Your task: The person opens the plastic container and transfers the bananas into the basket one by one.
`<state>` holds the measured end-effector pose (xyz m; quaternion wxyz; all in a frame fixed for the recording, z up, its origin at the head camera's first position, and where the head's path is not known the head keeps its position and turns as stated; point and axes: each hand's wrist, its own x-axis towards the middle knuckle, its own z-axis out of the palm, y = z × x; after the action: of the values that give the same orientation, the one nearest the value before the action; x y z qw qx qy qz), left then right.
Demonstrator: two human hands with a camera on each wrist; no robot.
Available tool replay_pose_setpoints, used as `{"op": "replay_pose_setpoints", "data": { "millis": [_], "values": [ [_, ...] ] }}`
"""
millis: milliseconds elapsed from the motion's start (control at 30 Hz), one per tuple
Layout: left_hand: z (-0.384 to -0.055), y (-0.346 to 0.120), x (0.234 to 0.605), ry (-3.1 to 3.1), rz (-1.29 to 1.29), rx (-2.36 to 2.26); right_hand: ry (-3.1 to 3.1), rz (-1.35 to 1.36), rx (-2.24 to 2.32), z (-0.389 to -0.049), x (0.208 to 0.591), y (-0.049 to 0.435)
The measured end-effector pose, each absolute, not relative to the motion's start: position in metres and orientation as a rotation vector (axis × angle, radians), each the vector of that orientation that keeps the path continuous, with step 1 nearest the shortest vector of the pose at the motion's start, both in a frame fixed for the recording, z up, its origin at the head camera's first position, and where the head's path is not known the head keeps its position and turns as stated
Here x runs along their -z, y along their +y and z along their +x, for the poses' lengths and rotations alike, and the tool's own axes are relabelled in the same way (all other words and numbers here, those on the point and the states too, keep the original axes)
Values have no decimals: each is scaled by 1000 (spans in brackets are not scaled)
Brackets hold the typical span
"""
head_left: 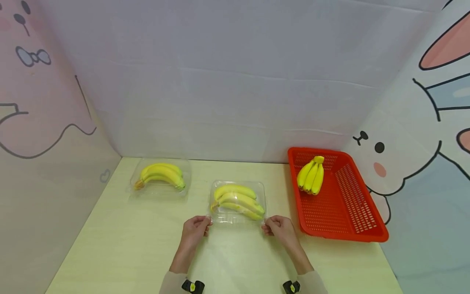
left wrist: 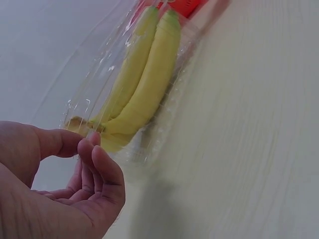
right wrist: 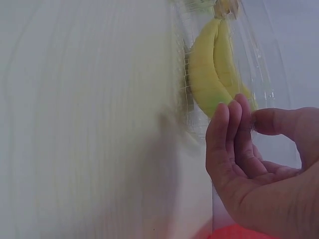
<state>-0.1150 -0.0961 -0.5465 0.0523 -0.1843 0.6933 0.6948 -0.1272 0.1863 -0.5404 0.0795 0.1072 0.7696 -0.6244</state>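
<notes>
A clear plastic box [head_left: 231,219] with a bunch of yellow bananas [head_left: 235,198] inside lies in the middle of the table. My left hand [head_left: 196,230] pinches its near left corner between thumb and fingers. At the near right corner, my right hand [head_left: 280,230] pinches the plastic the same way. The left wrist view shows the bananas [left wrist: 144,79] through the transparent plastic, just beyond the left fingertips. From the right wrist, the bananas [right wrist: 209,69] are seen beside the right fingertips.
To the left on the table, another clear plastic box [head_left: 186,167] holds bananas [head_left: 161,173]. A red plastic basket [head_left: 343,234] stands at the right, a small bunch of bananas [head_left: 312,175] at its left side. White cloth walls enclose the back and sides.
</notes>
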Motion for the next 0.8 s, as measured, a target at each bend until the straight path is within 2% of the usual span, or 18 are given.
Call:
{"op": "replay_pose_setpoints", "data": {
  "millis": [800],
  "values": [
    [-93, -93, 549, 2058, -536, -2129, 2240, 367, 1878, -105, 538, 192]
  ]
}}
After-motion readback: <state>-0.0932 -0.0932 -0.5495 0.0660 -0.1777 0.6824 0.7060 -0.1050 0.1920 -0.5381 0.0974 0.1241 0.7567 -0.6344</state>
